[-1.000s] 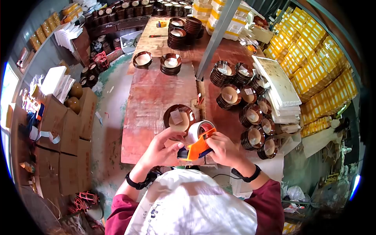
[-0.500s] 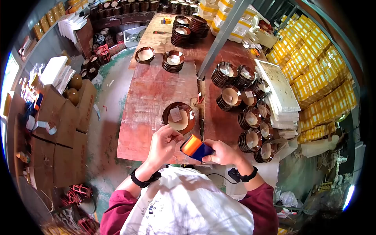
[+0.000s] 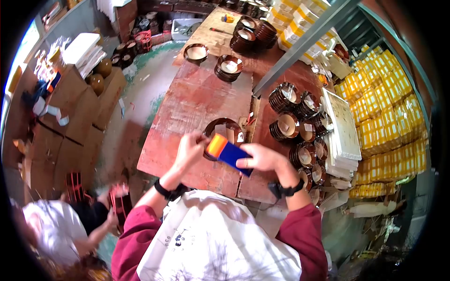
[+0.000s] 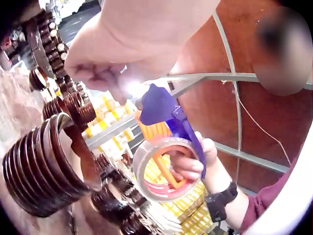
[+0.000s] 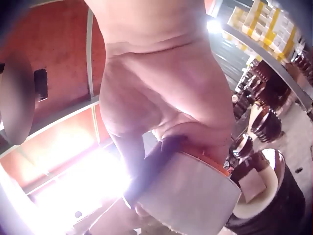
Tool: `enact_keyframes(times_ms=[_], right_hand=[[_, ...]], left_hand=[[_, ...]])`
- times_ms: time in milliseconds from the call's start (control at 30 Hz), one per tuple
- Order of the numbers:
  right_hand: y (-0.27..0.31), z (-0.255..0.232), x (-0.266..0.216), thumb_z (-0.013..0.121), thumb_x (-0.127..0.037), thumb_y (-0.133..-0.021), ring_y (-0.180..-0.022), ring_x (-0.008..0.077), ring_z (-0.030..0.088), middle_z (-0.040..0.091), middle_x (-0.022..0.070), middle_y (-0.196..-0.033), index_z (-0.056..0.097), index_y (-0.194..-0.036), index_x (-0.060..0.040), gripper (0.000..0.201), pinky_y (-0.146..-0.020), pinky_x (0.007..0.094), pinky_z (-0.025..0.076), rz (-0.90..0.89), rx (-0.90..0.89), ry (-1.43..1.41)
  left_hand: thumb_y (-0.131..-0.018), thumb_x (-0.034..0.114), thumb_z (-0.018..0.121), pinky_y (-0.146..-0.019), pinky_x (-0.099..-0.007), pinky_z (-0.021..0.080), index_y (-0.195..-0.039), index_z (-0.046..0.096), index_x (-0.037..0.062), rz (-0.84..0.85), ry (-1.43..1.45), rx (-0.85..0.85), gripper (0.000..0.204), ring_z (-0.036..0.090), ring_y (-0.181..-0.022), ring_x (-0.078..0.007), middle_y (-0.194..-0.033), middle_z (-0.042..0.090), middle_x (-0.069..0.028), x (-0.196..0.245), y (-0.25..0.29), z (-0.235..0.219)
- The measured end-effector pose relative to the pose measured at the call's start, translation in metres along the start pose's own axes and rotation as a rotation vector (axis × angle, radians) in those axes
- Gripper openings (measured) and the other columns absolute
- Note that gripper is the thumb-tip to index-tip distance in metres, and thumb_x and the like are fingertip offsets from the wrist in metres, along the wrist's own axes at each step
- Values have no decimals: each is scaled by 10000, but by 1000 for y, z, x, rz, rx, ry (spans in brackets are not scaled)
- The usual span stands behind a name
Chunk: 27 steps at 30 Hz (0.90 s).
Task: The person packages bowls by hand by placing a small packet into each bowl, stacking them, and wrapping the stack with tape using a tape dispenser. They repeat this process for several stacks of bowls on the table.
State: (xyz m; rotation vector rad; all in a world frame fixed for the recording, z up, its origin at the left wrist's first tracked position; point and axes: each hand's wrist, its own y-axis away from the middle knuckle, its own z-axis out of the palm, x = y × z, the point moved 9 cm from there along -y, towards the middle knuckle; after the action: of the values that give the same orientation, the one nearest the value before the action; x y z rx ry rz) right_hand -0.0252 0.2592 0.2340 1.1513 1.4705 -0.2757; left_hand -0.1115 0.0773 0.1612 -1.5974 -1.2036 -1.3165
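Above the bowl stack [image 3: 225, 130], right-hand fingers [image 3: 244, 162] curled round tape dispenser [image 3: 228, 152].

I see the blue-and-orange tape dispenser [image 3: 228, 151] with its clear tape roll [image 4: 161, 169], held tilted just above the stack of brown bowls [image 3: 225, 129].

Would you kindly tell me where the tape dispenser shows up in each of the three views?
Head: tape dispenser at centre, between both hands, above the table edge.
Left wrist: centre, blue handle over the clear tape roll.
Right wrist: bottom centre, roll under the palm.
Shared landmark: the stack of brown bowls beside it, left in the left wrist view, lower right in the right wrist view.
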Motion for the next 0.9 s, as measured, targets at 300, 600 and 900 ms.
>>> enact_keyframes(times_ms=[300,600,900], right_hand=[[16,-78,-63,721,-296,-958,-829,92,627,687,9,-947,656,-1144,26,377,-770,262,519,196,-128,-7],[27,-133,-102,756,-283,-924,-790,87,644,708,32,-918,696,-1090,70,395,-733,251,535,385,59,-148],[-25,-131,-94,705,-258,-972,-688,124,658,699,67,-853,682,-1036,59,325,-663,272,555,438,2,-104]], left_hand=[[-871,130,718,-546,-359,442,-786,733,-21,-143,-59,375,174,555,-564,-136,-605,630,-86,-73,-94,-151],[-753,257,784,-631,-410,512,-738,750,-22,-427,-98,346,281,692,-659,-294,-663,683,-173,-243,-127,-107],[-751,246,759,-810,-490,565,-955,723,-67,-566,-88,151,375,709,-969,-438,-988,717,-299,-327,-89,14]])
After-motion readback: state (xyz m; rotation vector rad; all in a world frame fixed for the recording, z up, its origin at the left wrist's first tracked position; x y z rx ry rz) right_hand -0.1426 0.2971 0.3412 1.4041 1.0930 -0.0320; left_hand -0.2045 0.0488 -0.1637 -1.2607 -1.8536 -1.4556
